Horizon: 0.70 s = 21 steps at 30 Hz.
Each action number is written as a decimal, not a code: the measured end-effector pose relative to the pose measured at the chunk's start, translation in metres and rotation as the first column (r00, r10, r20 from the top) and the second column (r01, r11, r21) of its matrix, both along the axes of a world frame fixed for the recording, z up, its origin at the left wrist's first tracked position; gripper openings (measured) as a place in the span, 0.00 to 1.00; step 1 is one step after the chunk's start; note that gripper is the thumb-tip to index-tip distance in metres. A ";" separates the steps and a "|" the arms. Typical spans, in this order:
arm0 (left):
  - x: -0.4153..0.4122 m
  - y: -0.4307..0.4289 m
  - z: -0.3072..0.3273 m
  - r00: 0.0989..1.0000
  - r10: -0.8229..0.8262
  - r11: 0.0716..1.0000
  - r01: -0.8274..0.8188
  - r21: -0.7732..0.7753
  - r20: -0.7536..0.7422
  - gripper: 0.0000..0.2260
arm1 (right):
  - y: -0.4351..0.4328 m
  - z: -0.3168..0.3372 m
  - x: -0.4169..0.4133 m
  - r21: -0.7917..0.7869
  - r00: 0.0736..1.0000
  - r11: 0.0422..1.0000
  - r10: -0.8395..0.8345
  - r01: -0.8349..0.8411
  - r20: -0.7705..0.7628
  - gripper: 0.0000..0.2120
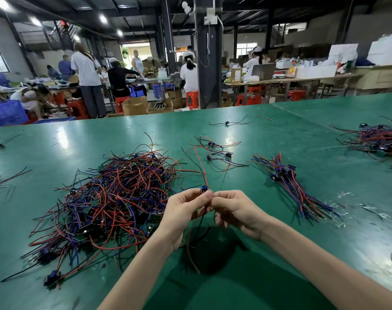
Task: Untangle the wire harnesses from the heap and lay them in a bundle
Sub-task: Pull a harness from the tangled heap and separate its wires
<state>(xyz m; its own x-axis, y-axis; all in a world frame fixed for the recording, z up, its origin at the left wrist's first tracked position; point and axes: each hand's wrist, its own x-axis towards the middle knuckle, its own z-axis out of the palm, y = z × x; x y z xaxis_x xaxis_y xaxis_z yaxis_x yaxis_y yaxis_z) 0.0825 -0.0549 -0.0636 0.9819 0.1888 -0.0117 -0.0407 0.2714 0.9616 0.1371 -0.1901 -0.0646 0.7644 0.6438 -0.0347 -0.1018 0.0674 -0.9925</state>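
Left hand (184,211) and right hand (237,211) pinch one wire harness (204,188) together, heap (114,198) just left (bundle (289,182) right).

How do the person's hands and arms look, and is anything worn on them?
Both are bare. The left hand and the right hand have no gloves, and no ring shows on the visible fingers. The left forearm and the right forearm show no sleeve, watch or bracelet as far as the picture's edge.
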 end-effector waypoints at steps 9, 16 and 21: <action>-0.001 0.001 0.000 0.996 0.013 0.999 -0.010 -0.032 0.088 0.05 | -0.002 0.002 0.000 -0.047 0.997 0.999 0.027 -0.023 0.069 0.05; 0.000 0.002 -0.001 0.991 0.070 0.997 -0.072 0.018 0.111 0.11 | -0.001 0.001 -0.001 -0.062 0.994 0.998 -0.008 0.015 0.109 0.07; 0.001 0.002 -0.003 0.992 0.082 0.996 -0.085 0.034 0.098 0.07 | 0.000 0.001 -0.002 -0.083 0.988 0.995 -0.047 0.060 0.148 0.05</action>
<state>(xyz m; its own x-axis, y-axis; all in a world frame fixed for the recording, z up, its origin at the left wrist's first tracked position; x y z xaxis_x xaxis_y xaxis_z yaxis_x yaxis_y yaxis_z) 0.0833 -0.0534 -0.0661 0.9590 0.2685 0.0906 -0.1543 0.2265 0.9617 0.1356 -0.1905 -0.0637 0.7986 0.6013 0.0252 0.0452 -0.0182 -0.9988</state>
